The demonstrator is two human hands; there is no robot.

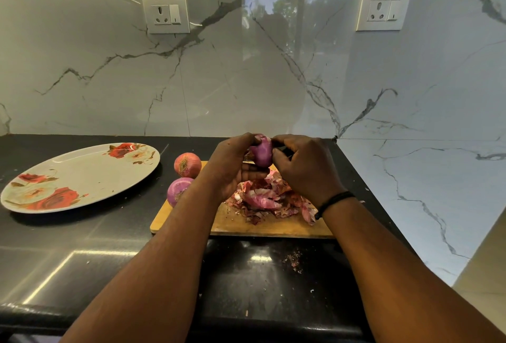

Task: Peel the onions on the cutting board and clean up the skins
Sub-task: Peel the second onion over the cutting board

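Above the wooden cutting board (276, 229) I hold a purple onion (262, 154) between both hands. My left hand (232, 167) cups it from the left with fingers underneath and thumb on top. My right hand (304, 167) grips its right side, fingertips pinching at the top. A heap of reddish-purple onion skins (269, 200) lies on the board below my hands. At the board's left edge sit an unpeeled orange-brown onion (187, 165) and a peeled purple onion (178, 190), partly hidden by my left forearm.
A large oval plate with a rose pattern (82, 175) lies on the black countertop (82, 247) to the left. Small skin flecks (294, 260) dot the counter in front of the board. A marble wall with two sockets (166, 14) rises behind and at the right.
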